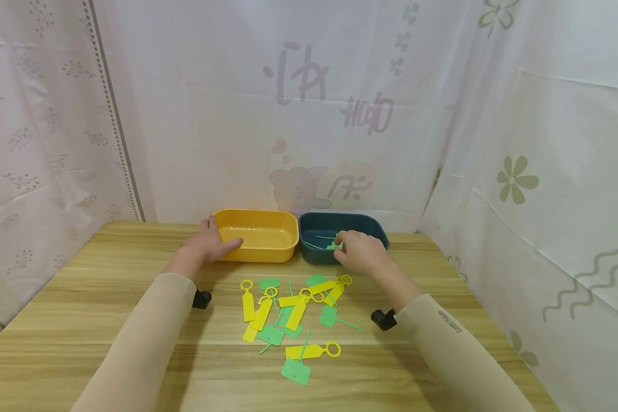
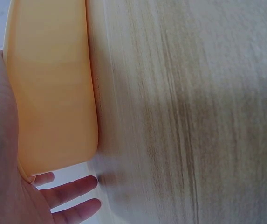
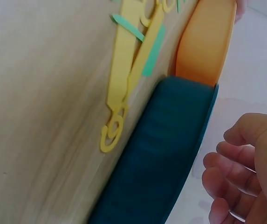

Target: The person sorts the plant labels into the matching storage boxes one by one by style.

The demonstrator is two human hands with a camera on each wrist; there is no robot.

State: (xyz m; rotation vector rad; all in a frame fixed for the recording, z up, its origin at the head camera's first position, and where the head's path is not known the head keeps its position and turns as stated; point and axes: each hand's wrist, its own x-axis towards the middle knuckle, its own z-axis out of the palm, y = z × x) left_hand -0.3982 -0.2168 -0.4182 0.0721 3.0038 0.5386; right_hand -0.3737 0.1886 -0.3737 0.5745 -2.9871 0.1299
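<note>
My left hand (image 1: 206, 243) rests against the left end of the yellow bin (image 1: 254, 256), thumb over its rim. In the left wrist view the fingers (image 2: 75, 190) stretch out past the bin's end. Above the dark teal bin (image 1: 319, 255), my right hand (image 1: 360, 250) hangs with loosely bent fingers; the right wrist view shows nothing between them. Green tags (image 1: 336, 246) with thin tails lie in the teal bin, just below these fingertips. In front of the bins, yellow tags with ring ends (image 1: 248, 306) and green tags (image 1: 296, 371) lie scattered and partly overlapping.
Both bins stand side by side on the wooden table (image 1: 226, 372), near its back edge. A patterned white curtain (image 1: 211, 114) hangs behind and along both sides. A black wrist device (image 1: 383, 320) sits below the right sleeve, another (image 1: 202, 299) by the left.
</note>
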